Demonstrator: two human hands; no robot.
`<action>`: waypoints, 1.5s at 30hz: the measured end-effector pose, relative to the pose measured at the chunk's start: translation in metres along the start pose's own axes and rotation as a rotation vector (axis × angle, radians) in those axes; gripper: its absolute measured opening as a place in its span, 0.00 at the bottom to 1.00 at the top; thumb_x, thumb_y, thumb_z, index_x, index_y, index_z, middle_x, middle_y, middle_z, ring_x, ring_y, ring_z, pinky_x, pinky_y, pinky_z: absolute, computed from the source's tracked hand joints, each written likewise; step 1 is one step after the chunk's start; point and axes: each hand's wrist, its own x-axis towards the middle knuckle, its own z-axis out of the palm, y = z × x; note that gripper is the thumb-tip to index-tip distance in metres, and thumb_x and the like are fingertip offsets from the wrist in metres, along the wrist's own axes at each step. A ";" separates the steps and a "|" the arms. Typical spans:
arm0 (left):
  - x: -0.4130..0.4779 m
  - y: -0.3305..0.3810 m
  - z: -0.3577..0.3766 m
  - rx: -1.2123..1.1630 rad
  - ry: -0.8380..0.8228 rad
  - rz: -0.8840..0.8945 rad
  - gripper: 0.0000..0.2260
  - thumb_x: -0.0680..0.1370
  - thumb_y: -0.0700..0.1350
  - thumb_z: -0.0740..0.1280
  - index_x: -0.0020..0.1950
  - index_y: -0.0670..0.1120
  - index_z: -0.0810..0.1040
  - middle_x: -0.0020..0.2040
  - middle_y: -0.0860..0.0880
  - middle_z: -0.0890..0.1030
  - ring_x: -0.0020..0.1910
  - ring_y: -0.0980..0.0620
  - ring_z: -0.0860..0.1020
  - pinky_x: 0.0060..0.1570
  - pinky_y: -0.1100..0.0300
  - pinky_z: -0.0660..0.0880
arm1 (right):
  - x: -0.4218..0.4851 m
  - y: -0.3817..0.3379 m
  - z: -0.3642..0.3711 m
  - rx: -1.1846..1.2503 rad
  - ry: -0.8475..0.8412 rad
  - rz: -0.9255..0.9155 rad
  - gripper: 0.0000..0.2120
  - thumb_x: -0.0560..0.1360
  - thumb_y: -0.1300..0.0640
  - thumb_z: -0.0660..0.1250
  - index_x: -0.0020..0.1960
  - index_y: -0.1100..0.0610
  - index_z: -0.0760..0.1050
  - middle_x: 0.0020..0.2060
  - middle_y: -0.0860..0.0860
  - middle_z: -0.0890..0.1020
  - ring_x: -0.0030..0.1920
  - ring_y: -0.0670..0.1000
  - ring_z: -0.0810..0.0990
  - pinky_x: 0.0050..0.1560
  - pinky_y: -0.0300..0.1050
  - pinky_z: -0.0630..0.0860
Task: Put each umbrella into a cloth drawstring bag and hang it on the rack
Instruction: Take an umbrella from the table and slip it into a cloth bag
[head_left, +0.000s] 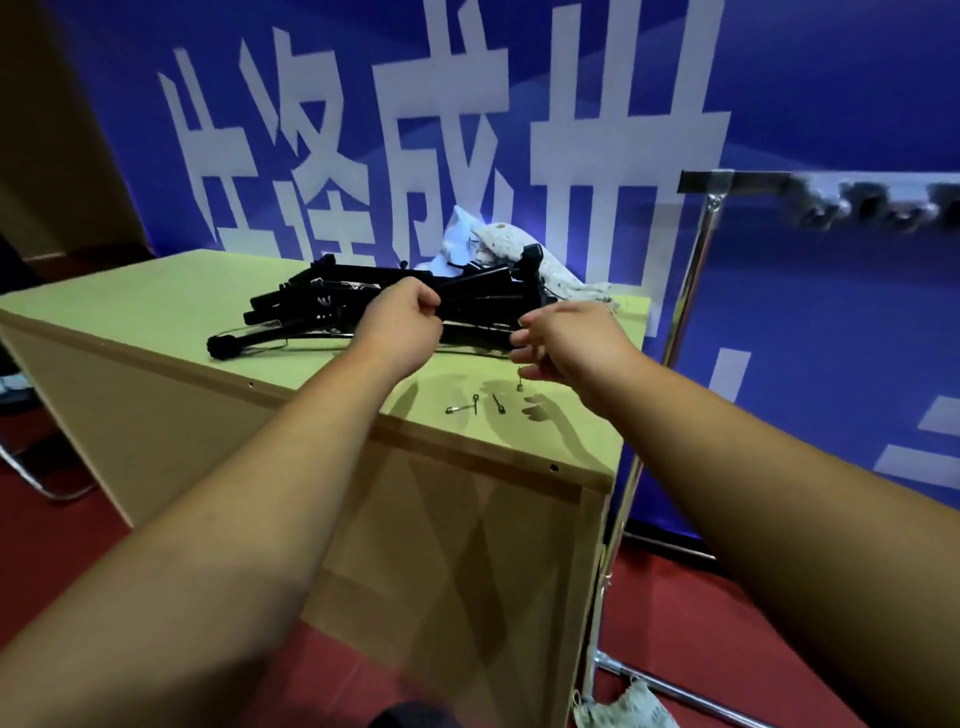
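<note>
Reaching forward from the bottom edge, two bare forearms stretch over a pale green table (182, 312). On the floor at lower right, a pale cloth bag (634, 709) lies by the foot of a metal rack (696, 260). Near the table's front edge lie three small metal pins (475, 405). Beyond them, the left hand (410, 325) curls its fingers around a black umbrella (478, 280) at the near side of a pile of folded umbrellas (311, 301). The right hand (566, 348) hovers just beside, fingers bent; whether they pinch the small pin (519, 384) beneath them cannot be told. Behind the pile sit crumpled cloth bags (493, 244), then a blue banner (831, 104).
</note>
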 end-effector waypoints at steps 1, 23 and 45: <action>0.012 -0.002 0.004 0.059 0.014 0.017 0.15 0.81 0.40 0.67 0.67 0.49 0.79 0.64 0.48 0.80 0.58 0.46 0.80 0.56 0.55 0.77 | 0.009 0.000 0.005 0.143 -0.001 0.053 0.07 0.84 0.65 0.62 0.56 0.62 0.78 0.54 0.61 0.86 0.50 0.58 0.89 0.52 0.53 0.87; 0.068 -0.025 0.018 0.631 0.264 0.285 0.23 0.78 0.36 0.65 0.68 0.57 0.72 0.60 0.49 0.76 0.62 0.43 0.72 0.61 0.46 0.67 | 0.078 0.000 0.036 0.420 -0.227 0.094 0.16 0.82 0.48 0.73 0.66 0.53 0.80 0.64 0.53 0.85 0.61 0.56 0.86 0.67 0.57 0.80; 0.001 0.064 -0.144 0.968 0.149 0.309 0.20 0.76 0.55 0.75 0.61 0.51 0.71 0.55 0.48 0.80 0.51 0.43 0.77 0.53 0.48 0.72 | -0.026 -0.092 -0.030 0.910 0.053 -0.045 0.20 0.85 0.50 0.68 0.71 0.61 0.75 0.66 0.59 0.81 0.53 0.69 0.88 0.56 0.63 0.86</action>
